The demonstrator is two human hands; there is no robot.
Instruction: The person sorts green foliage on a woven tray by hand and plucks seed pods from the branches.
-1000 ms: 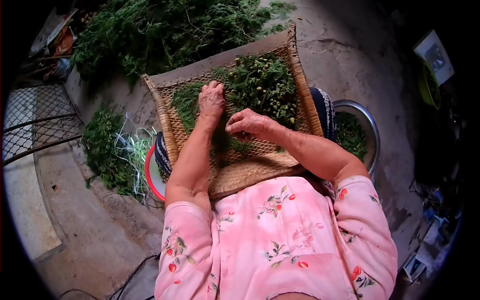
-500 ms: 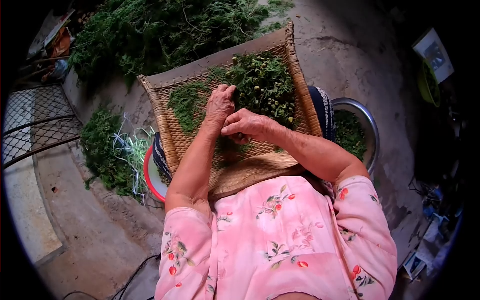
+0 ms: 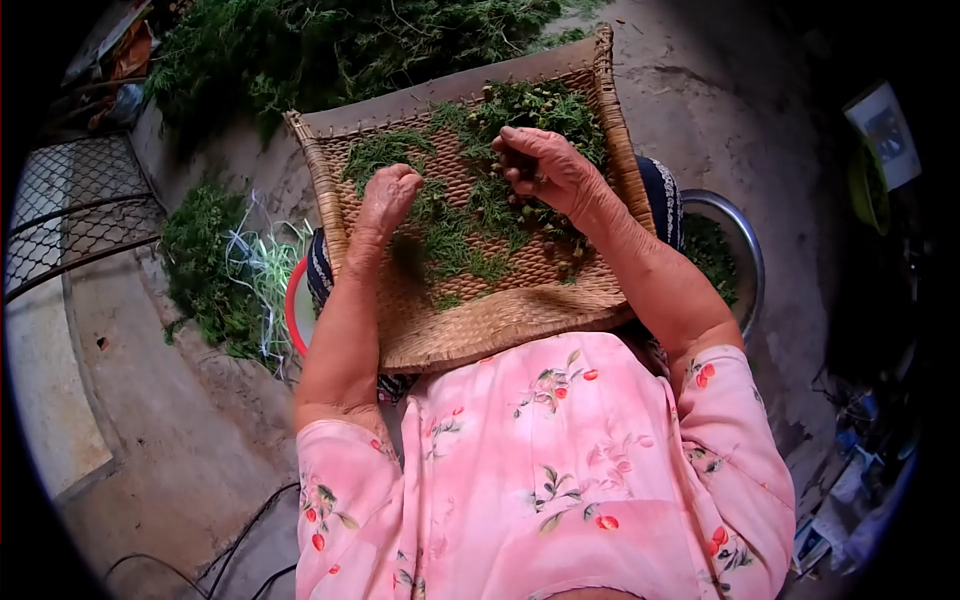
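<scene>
A woven wicker winnowing basket rests across my lap. Loose green feathery sprigs are spread over its middle, and a denser heap of sprigs with small yellowish-green cones lies at its far right. My left hand is over the basket's left part, fingers pinched together beside a small clump of sprigs. What it holds, if anything, is hidden. My right hand hovers at the near side of the cone heap, fingers curled in; something dark shows at the palm, too unclear to name.
A large pile of green branches lies on the floor beyond the basket. At left are more greenery, pale plastic strings and a red-rimmed basin. A metal basin with greenery stands at right.
My hands, close together before, have moved apart: the left one to the left and nearer, the right one forward and right. Sprigs now lie more spread across the basket's middle.
</scene>
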